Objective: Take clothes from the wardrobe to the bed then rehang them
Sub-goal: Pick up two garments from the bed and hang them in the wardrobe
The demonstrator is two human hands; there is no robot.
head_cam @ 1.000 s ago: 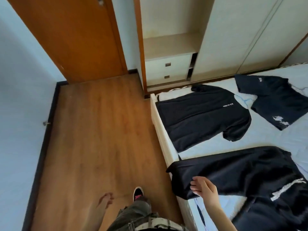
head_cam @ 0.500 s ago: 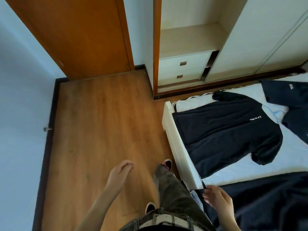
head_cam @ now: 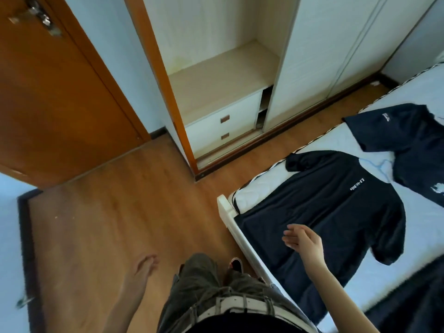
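From the head camera I look down along my own body, and I take the bed as my landmark. My right hand reaches out over its near edge, forearm running up from the lower right, palm turned inward and hovering above the dark T-shirt spread flat on the mattress. Its fingers are loosely spread and slightly curled, closed on nothing; I cannot tell whether the fingertips brush the cloth. My left hand hangs off the bed's side, over the wooden floor, arm straight down, fingers relaxed, nearly straight and together, holding nothing; it is blurred.

Further up the bed, toward its far end, a second dark shirt lies flat, its hem just beside the first shirt's collar. A third dark garment covers the bed's nearest corner at the lower right. Beyond the foot of the bed stands the wardrobe, its left bay open with a bare shelf above two drawers. Left of that is an orange door.
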